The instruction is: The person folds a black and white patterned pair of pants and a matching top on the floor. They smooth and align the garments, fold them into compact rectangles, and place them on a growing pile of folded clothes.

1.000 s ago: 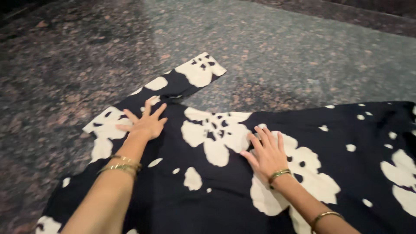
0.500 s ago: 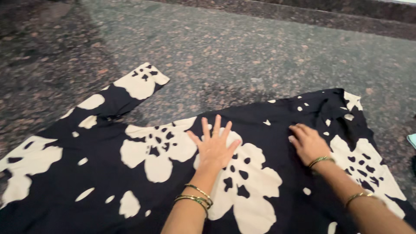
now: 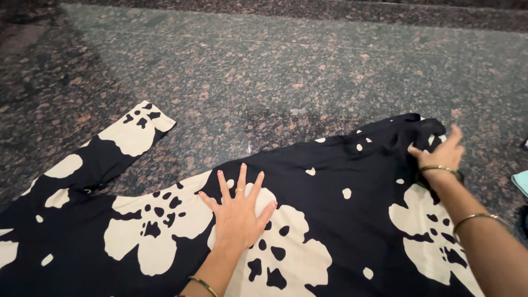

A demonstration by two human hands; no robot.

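Head view: a black fabric garment with large cream flower prints (image 3: 341, 220) lies spread on a dark speckled granite floor (image 3: 286, 71), its long axis running left to right across the lower half of the picture — one sleeve (image 3: 118, 146) reaches up and left, and the far upper corner (image 3: 423, 127) sits bunched at the right.

The left hand (image 3: 237, 212) rests flat on the cloth near the middle, palm down, fingers spread wide and pressing on a cream flower; it grips nothing. A thin gold bangle (image 3: 203, 285) circles that wrist.

The right hand (image 3: 443, 153) is at the bunched upper right corner, fingers curled together on the cloth's edge — it looks like a pinch on the fabric, though the fingertips are partly hidden in the folds. Two gold bangles (image 3: 440, 169) show on that forearm.

So the corner lies up and to the right of the flat hand, and the right hand is the nearer one to it. A pale turquoise object (image 3: 521, 181) peeks in at the right edge.
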